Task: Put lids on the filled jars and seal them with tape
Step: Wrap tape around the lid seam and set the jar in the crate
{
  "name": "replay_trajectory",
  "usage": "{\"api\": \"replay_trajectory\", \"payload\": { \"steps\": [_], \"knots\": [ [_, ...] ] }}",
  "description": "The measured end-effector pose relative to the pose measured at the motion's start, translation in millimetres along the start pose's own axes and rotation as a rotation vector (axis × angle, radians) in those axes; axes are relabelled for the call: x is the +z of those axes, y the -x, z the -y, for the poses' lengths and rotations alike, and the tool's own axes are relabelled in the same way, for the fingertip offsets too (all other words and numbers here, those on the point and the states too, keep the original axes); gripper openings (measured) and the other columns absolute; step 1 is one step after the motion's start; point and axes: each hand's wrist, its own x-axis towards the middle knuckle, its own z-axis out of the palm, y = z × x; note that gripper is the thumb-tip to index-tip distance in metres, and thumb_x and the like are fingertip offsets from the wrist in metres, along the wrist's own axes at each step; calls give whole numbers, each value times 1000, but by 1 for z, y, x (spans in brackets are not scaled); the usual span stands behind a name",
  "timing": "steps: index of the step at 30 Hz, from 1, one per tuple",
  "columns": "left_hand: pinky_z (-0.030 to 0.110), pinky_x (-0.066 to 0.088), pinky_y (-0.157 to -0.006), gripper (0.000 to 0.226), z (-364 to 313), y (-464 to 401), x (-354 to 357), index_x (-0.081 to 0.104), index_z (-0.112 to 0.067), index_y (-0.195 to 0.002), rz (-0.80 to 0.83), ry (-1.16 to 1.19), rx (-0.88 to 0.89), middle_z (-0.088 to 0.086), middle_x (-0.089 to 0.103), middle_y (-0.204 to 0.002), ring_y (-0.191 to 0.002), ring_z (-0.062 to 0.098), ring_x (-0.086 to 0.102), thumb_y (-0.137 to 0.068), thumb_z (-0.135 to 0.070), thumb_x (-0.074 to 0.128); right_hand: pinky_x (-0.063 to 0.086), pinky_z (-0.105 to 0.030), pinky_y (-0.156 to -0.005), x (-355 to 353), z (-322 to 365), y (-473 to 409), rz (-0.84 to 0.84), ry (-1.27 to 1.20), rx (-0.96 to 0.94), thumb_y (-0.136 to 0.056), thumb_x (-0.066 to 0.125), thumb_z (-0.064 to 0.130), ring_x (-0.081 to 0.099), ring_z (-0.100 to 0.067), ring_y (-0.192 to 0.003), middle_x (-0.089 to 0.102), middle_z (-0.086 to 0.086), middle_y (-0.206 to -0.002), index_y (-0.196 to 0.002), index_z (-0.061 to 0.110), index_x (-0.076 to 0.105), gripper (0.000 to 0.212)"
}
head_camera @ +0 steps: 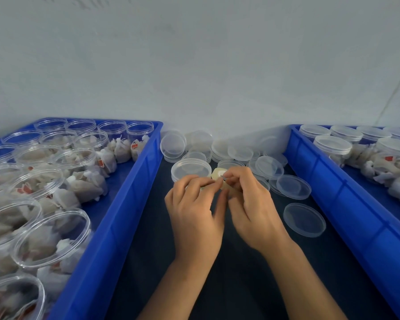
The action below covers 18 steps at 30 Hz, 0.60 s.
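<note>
I pinch the tape with my left hand and right hand mid-bench, beside a lidded jar. Left bin jars lack lids; right bin jars look capped; most work remains.

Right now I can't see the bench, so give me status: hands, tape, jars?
Both hands, left hand and right hand, pinching tape roll together. Lidded jar just behind. Loose lids crowd the mat; left bin jars unlidded.
</note>
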Motion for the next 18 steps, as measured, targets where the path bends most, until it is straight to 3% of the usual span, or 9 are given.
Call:
{"api": "replay_trajectory", "payload": {
  "steps": [11, 18],
  "knots": [
    [49, 52, -93, 21, -6, 2, -1, 83, -16, -105, -49, -4, 13, -5, 79, -106, -119, 22, 68, -86, -14, 90, 53, -43, -66, 4, 4, 1, -35, 44, -7, -88, 47, 2, 60, -17, -79, 60, 10, -95, -121, 30, 47, 42],
    [50, 51, -93, 25, -6, -1, -5, 81, -18, -108, 4, -18, 5, -10, 78, -104, -119, 20, 66, -85, -14, 91, 54, -50, -68, 4, 4, 2, -45, 65, -54, -88, 40, 4, 63, -25, -79, 64, 3, -88, -116, 23, 49, 35]
  ]
}}
